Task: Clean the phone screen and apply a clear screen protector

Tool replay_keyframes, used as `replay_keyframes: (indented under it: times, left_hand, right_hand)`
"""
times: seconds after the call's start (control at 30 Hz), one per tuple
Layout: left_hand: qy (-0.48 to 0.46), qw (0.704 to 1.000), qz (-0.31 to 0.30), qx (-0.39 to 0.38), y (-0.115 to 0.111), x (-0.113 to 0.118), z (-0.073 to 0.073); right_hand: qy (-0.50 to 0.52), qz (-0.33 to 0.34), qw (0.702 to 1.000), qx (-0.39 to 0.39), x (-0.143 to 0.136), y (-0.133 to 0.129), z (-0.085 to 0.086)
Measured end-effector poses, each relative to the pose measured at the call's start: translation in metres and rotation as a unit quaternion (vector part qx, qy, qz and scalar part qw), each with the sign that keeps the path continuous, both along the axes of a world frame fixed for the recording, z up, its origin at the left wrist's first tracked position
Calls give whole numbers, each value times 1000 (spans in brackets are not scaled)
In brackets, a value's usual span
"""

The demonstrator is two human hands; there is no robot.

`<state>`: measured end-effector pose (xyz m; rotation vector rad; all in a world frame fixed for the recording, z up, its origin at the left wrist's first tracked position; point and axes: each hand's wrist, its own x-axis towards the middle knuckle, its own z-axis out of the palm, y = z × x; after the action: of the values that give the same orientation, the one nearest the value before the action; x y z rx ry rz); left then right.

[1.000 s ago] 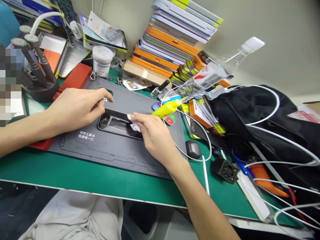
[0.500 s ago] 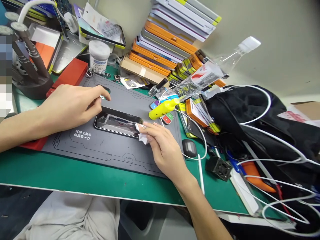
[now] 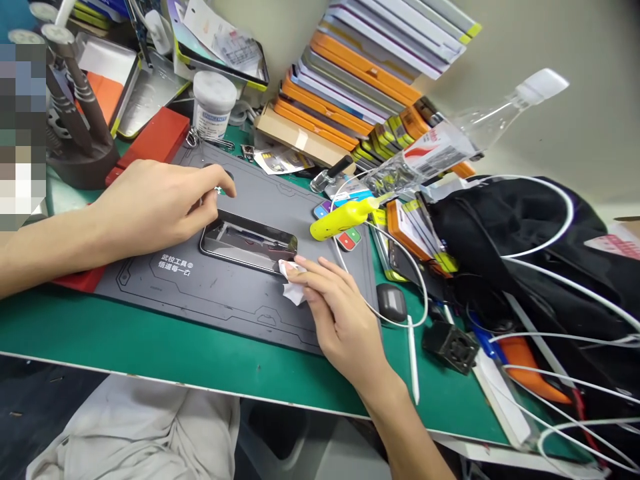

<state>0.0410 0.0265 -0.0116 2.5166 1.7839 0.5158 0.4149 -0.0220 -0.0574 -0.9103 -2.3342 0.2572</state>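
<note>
A phone [image 3: 250, 245] with a dark, glossy, reflecting face lies flat on the grey work mat [image 3: 235, 293]. My left hand [image 3: 165, 200] is at its left end, fingers curled and thumb at the corner; the hand covers part of that end, and some fingertips are hidden. At the right end, my right hand [image 3: 340, 313] pinches a crumpled white tissue [image 3: 294, 287] between thumb and fingers, against the phone's corner. Just beyond that end lies a yellow squeeze bottle [image 3: 343, 219] with a thin nozzle.
A plastic bottle [image 3: 440, 150] leans behind, beside stacked flat boxes [image 3: 350, 80]. A paste jar [image 3: 214, 107] and red block [image 3: 155, 140] stand back left. Right are an earbud case [image 3: 391, 303], white stylus [image 3: 413, 360], small fan [image 3: 450, 347], loose white cables and a black bag [image 3: 505, 220].
The whole scene has shifted slightly to the right in view. My right hand and the tissue have slid a little toward the near side of the phone's right end. My left hand keeps its place.
</note>
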Motion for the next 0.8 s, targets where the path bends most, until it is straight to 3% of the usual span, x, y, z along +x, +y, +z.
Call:
replay_keyframes:
  times: [0.33,0.5,0.8]
  left_hand:
    - [-22,1000,2,-6,0,2,1]
    - [27,999,16,-14,0,3,4]
    - [30,999,-1,-17,-4,7,11]
  right_hand:
    - [13,-47,998,-28,10,0,2]
    - [13,-38,999,-14,4,2,1]
    - [-2,-20,1000,-7,6,-17,1]
